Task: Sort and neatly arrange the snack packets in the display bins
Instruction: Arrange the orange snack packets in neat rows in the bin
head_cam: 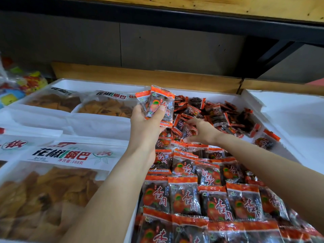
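1. The left hand (145,118) covers part of the held packets (162,106); their count is unclear.
2. The right hand (199,131) has its fingertips partly hidden among loose packets (219,113); its grip is unclear.
3. The front row (189,230) and crisp bag (43,190) are cut by the bottom edge.
4. The coloured bag (21,85) is blurred and cut by the left edge.
5. The right bin (289,109) runs off the right edge.

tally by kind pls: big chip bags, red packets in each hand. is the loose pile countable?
Large chip bags, print showing: 4
Red packets in the left hand: 2 visible
Red packet gripped by the right hand: 1
Total: 7
Loose pile in the bin: too many to count.
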A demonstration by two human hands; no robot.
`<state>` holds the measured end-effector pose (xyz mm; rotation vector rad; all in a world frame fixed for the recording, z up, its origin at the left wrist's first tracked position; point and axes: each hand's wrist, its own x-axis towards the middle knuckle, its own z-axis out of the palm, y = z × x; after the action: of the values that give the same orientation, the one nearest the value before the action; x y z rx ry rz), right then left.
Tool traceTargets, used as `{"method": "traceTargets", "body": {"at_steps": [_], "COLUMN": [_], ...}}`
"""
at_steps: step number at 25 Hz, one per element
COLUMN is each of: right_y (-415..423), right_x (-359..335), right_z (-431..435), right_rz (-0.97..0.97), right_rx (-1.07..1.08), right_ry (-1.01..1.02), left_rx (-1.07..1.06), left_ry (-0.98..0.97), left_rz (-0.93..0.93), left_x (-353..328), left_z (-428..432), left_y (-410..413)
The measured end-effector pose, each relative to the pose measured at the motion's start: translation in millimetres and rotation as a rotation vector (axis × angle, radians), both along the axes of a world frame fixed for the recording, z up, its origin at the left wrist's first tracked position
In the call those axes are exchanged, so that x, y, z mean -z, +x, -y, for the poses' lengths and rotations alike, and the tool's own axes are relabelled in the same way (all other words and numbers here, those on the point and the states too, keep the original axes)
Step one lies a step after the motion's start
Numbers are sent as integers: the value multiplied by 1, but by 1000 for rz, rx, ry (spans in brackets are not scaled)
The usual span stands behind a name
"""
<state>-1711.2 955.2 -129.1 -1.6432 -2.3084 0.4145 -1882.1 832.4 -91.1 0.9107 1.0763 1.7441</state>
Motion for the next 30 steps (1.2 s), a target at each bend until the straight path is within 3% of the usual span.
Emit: {"method": "traceTargets", "body": {"at_steps": [6,8,10,16,30], "right_y": [6,8,8,-10,-17], "right_x": [-25,-38,-48,-22,-1], "right_z": [-2,2,9,26,17], "right_rz": [-107,-208,-338,-159,-243], "right_rx": [66,91,73,-172,-161], "right_ry": [160,342,388,-91,-248], "left_rx": [-1,7,13,12,55], "left_ry": [-6,-1,3,-2,5], "left_rz": [-7,-9,-4,-15,-43], "left_x": [3,3,3,4,2], "left_z": [-3,-3,-3,-2,3], "left_y": [-2,-2,-1,1,7]}}
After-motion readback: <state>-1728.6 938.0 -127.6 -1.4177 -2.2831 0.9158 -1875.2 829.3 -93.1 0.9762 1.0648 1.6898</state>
